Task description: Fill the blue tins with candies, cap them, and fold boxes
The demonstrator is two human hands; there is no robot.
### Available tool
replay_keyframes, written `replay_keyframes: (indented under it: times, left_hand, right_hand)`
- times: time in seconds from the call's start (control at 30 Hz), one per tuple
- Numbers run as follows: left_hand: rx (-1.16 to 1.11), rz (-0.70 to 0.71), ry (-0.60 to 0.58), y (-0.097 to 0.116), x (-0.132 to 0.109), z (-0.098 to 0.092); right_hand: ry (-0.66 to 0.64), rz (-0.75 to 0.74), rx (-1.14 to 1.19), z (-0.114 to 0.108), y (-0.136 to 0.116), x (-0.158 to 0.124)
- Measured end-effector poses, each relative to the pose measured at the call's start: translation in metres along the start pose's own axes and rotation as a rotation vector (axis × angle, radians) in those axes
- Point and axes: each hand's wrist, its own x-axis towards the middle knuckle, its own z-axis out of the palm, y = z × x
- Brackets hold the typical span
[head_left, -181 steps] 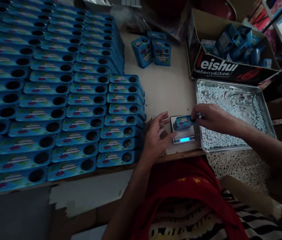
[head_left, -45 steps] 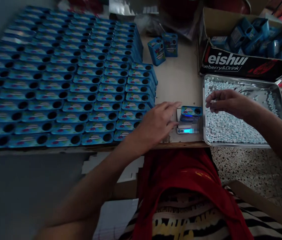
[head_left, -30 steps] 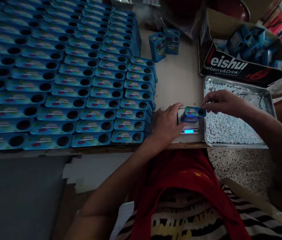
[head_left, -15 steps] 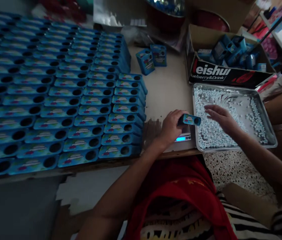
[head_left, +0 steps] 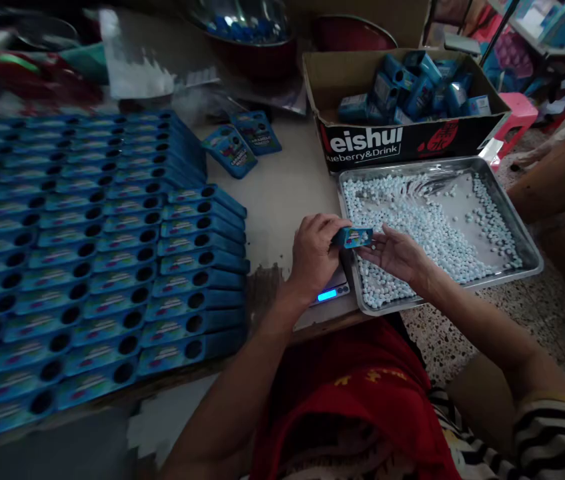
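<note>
Here the left hand, grip around a blue box, mostly hides the scale; the right hand cups open.

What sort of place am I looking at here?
Likely a small packing workroom, perhaps for sweets: rows of blue containers, a metal tray of small pale pieces, and a lit digital scale.

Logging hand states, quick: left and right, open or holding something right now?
Left hand: closed, holding a blue candy container.
Right hand: open beside the container's holed end, over the metal tray; whether it holds anything cannot be told.
</note>
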Motion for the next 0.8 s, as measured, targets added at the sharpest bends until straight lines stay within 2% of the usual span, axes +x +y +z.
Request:
replay_keyframes:
  times: [0.1, 0.17, 0.27, 0.37, 0.5, 0.63, 0.73, 0.8]
  left_hand:
    - [-0.028, -0.009, 0.063, -0.003, -0.005, -0.001]
    - [-0.008, 0.036, 0.090, 0.002, -0.005, -0.005]
    - [0.026, 0.108, 0.121, 0.009, -0.005, -0.008]
    - [0.007, 0.076, 0.145, 0.009, -0.003, -0.004]
    - [-0.132, -0.049, 0.158, 0.000, -0.005, 0.004]
    - [-0.415, -0.298, 0.201, -0.013, -0.020, 0.000]
    - [-0.628, -0.487, 0.187, -0.027, -0.044, -0.007]
    - [-0.717, -0.563, 0.165, -0.034, -0.061, -0.008]
  right_hand:
    - [-0.028, 0.040, 0.013, -0.001, -0.003, 0.005]
    - [-0.036, 0.048, 0.017, 0.001, -0.005, 0.005]
    - [-0.066, 0.021, 0.036, 0.006, -0.005, 0.000]
    - [-0.082, -0.019, 0.045, 0.010, -0.004, -0.005]
    - [-0.044, -0.001, -0.003, 0.010, -0.004, -0.008]
    - [-0.021, -0.014, -0.135, 0.004, -0.011, -0.011]
    - [-0.005, -0.139, -0.321, -0.002, -0.021, -0.010]
    - [0.010, -0.234, -0.430, -0.003, -0.028, -0.005]
